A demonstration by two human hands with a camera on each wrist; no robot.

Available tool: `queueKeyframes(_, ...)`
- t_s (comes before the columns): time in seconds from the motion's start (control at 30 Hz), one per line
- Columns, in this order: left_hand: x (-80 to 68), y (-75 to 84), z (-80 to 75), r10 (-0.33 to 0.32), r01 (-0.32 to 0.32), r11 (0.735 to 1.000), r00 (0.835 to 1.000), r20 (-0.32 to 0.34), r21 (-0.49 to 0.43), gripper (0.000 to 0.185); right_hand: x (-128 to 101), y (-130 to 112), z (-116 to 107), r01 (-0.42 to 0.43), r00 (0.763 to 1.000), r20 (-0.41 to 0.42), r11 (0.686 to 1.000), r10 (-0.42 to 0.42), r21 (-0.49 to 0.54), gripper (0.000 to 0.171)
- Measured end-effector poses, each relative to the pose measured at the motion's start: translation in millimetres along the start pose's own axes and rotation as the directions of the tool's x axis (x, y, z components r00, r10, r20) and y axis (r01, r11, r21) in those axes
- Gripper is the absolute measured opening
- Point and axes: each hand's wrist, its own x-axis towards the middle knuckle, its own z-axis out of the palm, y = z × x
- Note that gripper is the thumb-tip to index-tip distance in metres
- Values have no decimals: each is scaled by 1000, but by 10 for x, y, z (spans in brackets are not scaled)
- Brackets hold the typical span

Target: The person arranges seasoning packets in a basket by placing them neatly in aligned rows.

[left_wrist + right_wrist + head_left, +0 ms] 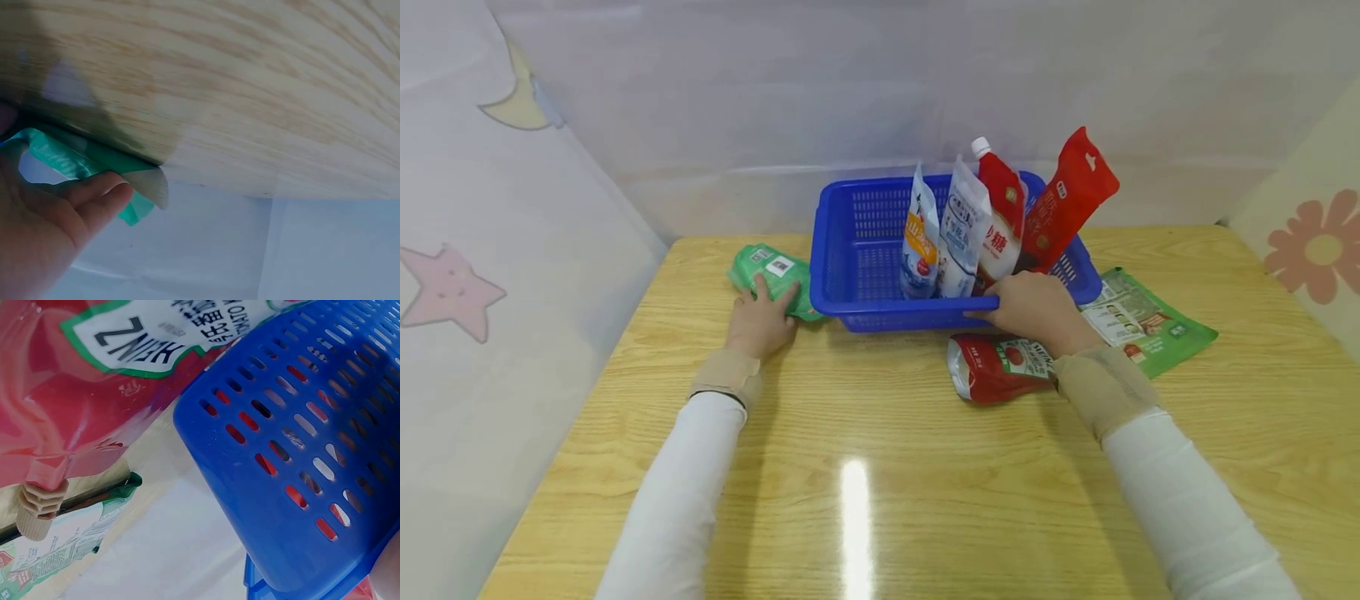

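Note:
My left hand (762, 321) lies over a green packet (765, 262) at the left of the blue plastic basket (891, 315), its fingers spread and fairly straight. In the left wrist view, those fingers touch the packet's surface. My right hand (1040, 307) grips the basket's front rim toward its right side. Standing in the basket are a blue-and-orange pouch (919, 242), a white-and-blue bag (962, 225), a red-and-white spouted pouch (1002, 196) and a tilted red bag (1067, 200). Below my right hand lies a red tomato ketchup pouch (1000, 367), partly covered by the wrist.
A flat green packet (1172, 333) lies on the wooden table (925, 483) right of the basket, partly behind my right hand and the basket. A papered wall (737, 92) rises along the table's back edge, close behind the basket. Another wall stands on the left.

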Motion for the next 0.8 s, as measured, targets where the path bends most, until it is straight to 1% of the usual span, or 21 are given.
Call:
queueKeyframes(0.17, -6, 38, 13, 19, -11, 990, 998, -57, 137, 50, 7, 1, 7, -6, 1000, 5, 1000, 6, 0, 36)
queueKeyframes(0.23, -6, 50, 24, 20, -6, 987, 996, -85, 158, 48, 9, -2, 8, -10, 1000, 9, 1000, 10, 3, 33)
queueKeyframes(0.33, -3, 58, 42, 11, 7, 989, 993, -121, 150, 47, 9, -6, 8, -12, 1000, 9, 1000, 12, 5, 32)
queueKeyframes(0.43, 1, 53, 51, -8, 26, 994, 987, -163, 109, 46, 7, -8, 9, -13, 1000, 7, 1000, 13, 3, 32)
queueKeyframes(0.5, 2, 41, 47, -31, 43, 997, 981, -192, 61, 45, 7, -9, 9, -10, 1000, 5, 1000, 10, 3, 30)
queueKeyframes(0.6, 8, 16, 36, -56, 54, 998, 968, -245, -16, 43, 6, -4, 5, -12, 1000, 3, 1000, 12, -2, 29)
queueKeyframes(0.7, 1, -49, 32, -87, 59, 993, 950, -299, -100, 40, 10, -4, 11, -9, 1000, 4, 1000, 9, -3, 30)
queueKeyframes(0.73, 1, -74, 35, -96, 58, 990, 941, -323, -126, 38, 11, -3, 10, -10, 1000, 5, 1000, 10, -3, 31)
queueKeyframes(0.8, -7, -116, 18, -132, 66, 978, 929, -346, -198, 37, 11, 1, 7, -8, 1000, 2, 1000, 8, -1, 33)
